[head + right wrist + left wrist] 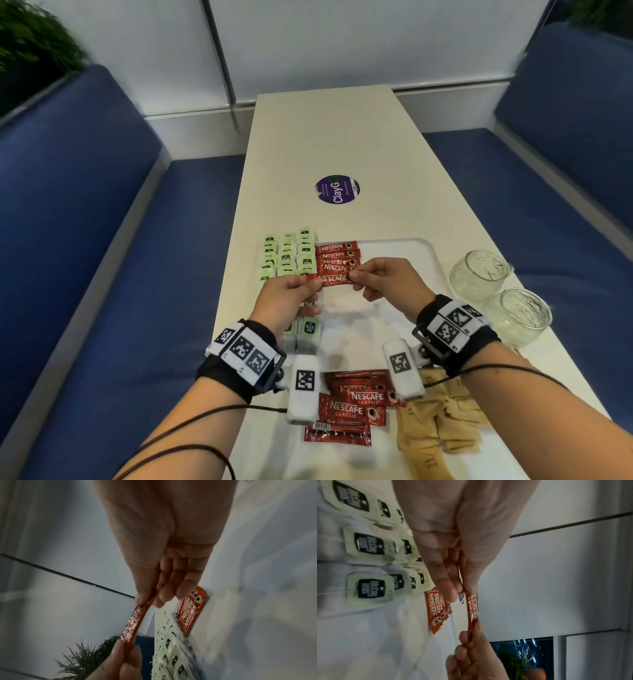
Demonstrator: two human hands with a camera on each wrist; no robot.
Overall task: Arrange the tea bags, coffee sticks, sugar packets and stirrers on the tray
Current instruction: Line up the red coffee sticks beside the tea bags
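A red Nescafe coffee stick (335, 279) (472, 609) (133, 623) hangs just above the white tray (416, 247), stretched between both hands. My left hand (291, 294) (453, 592) pinches its left end; my right hand (371, 277) (150, 600) pinches its right end. Behind it, several coffee sticks (337, 255) (436, 609) (190, 614) lie in an overlapping column on the tray. Pale green tea bags (287, 255) (368, 588) (171, 653) fill rows along the tray's left side. Loose coffee sticks (352, 406) and brown sugar packets (442, 414) lie on the table's near end.
Two empty glass mugs (479, 274) (522, 315) stand right of the tray. A purple round sticker (337, 189) marks the white table (325, 137) further back. Blue benches flank the table on both sides, with plants at the corners.
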